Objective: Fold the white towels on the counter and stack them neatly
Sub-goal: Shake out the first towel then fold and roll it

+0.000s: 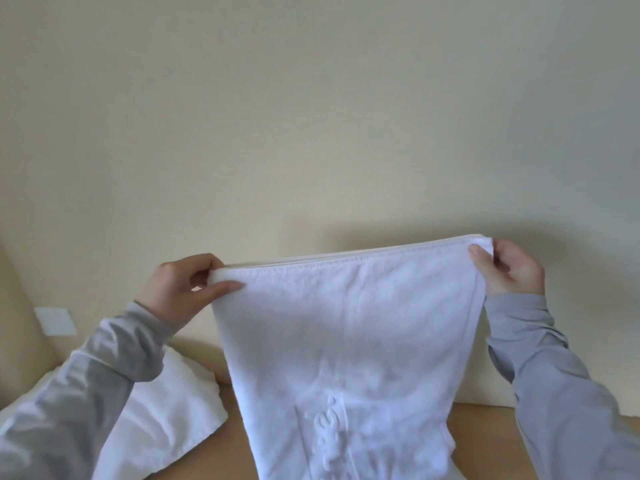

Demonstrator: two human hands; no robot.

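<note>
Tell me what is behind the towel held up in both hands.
Beyond the held towel only its surroundings show: the cream wall, the tan counter and a white towel heap to the left. The counter stretch directly behind the cloth is covered.

We see a big cream wall (311,116) ahead, and a little white square plate (55,321) low on the left.

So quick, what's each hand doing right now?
Left hand: pinching the towel at its top left corner.
Right hand: pinching the towel's top right corner.
</note>
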